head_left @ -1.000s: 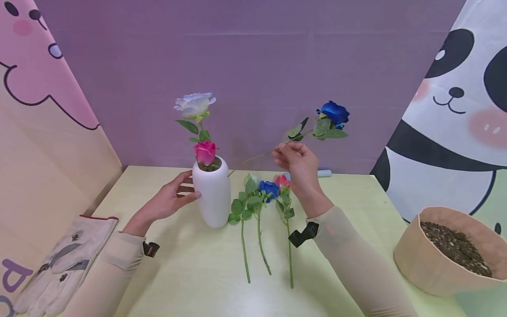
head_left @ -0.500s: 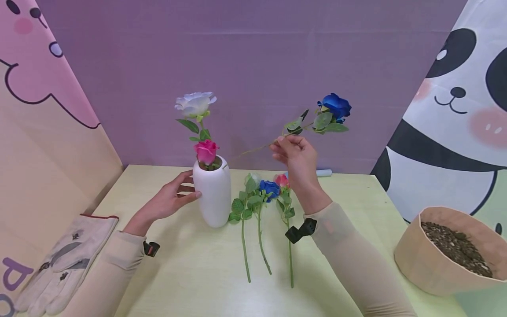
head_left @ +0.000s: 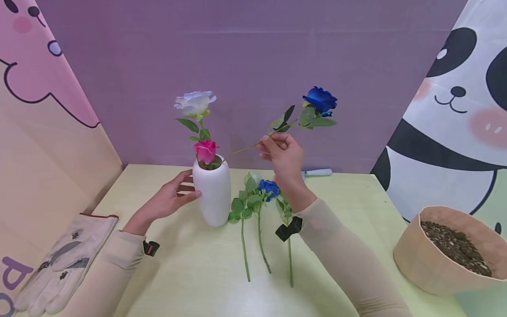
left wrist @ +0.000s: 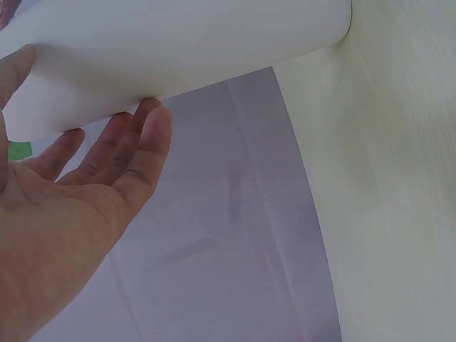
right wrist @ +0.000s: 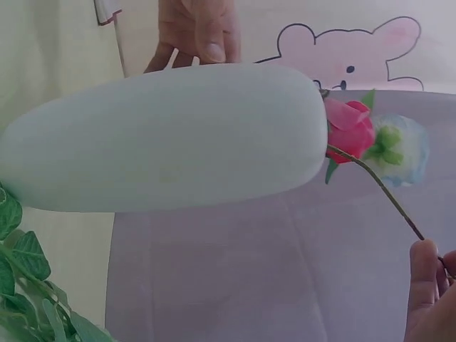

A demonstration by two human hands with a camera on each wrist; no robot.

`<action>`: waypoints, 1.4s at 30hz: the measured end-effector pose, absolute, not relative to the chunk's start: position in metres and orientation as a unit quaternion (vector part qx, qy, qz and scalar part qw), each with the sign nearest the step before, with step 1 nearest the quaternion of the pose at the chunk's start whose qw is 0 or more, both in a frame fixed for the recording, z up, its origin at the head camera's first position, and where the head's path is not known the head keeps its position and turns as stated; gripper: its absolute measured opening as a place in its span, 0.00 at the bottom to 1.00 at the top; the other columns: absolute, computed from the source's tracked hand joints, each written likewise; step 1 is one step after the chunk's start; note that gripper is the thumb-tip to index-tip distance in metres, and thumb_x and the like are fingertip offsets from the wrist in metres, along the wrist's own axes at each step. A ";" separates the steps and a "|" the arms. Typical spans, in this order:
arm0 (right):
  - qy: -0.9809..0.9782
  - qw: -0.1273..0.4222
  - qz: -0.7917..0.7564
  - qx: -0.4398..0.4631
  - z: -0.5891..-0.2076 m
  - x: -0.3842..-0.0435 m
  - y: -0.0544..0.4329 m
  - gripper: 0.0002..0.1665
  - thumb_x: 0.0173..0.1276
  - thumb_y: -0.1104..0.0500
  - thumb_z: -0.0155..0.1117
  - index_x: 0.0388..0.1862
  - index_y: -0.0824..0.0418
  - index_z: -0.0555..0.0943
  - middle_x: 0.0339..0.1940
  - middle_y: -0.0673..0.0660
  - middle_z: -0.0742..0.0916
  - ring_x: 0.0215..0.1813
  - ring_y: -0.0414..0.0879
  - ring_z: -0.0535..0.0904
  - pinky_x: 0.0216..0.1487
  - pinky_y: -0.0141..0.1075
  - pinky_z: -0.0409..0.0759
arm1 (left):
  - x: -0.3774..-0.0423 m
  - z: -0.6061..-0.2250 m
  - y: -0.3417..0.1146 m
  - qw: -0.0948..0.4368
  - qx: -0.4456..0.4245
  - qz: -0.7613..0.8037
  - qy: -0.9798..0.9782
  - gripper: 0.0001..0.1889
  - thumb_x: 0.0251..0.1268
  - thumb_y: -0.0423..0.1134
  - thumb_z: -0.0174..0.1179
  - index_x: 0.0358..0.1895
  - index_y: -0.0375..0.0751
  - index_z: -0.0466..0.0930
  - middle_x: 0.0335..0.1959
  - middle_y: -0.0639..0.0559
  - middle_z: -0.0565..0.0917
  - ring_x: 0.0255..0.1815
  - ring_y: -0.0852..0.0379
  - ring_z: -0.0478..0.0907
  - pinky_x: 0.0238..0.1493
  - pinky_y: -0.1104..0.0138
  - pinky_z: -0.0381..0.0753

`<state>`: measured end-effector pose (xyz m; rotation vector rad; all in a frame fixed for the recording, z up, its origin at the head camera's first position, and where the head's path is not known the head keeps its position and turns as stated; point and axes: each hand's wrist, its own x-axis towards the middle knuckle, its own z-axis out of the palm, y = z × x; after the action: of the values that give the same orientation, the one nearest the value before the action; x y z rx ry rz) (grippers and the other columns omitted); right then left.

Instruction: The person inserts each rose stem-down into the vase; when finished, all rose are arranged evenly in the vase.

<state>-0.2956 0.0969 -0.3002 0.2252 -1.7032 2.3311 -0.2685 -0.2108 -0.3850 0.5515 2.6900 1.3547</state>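
A white vase (head_left: 214, 198) stands upright on the table, holding a white rose (head_left: 195, 104) and a shorter pink rose (head_left: 206, 151). My left hand (head_left: 172, 199) holds the vase's left side, thumb at the front and fingertips (left wrist: 153, 132) against its wall. With my right hand (head_left: 284, 160) I pinch the stem of a blue rose (head_left: 321, 100), tilted with its bloom up to the right. In the right wrist view, that rose's stem (right wrist: 385, 189) reaches into the vase mouth beside the pink bloom; its lower end is hidden inside.
Right of the vase lie a white rose (head_left: 253, 178), another blue rose (head_left: 269, 189) and a flower (head_left: 290, 253) whose head my right hand mostly covers. Behind is a light-blue handle (head_left: 318, 172). Gloves (head_left: 65, 264) lie left; a soil-filled tan pot (head_left: 420, 255) stands right.
My right hand has moved left and slightly up with the blue rose, and the stem's end has gone from beside the vase into its mouth. The left hand and vase have stayed put.
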 end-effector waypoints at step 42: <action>-0.695 0.054 0.709 0.103 -0.313 -0.301 0.042 0.11 0.71 0.55 0.66 0.44 0.61 0.82 0.37 0.56 0.89 0.33 0.40 0.86 0.28 0.32 0.85 | -0.269 -0.386 -0.211 0.035 0.185 0.440 0.878 0.40 0.71 0.51 0.61 0.79 0.47 0.51 0.70 0.39 0.70 0.67 0.37 0.75 0.67 0.44 0.76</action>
<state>-0.3011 0.0422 -0.3127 0.3135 -2.1120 2.1543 -0.2687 -0.2108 -0.3859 0.5690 2.6993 1.3523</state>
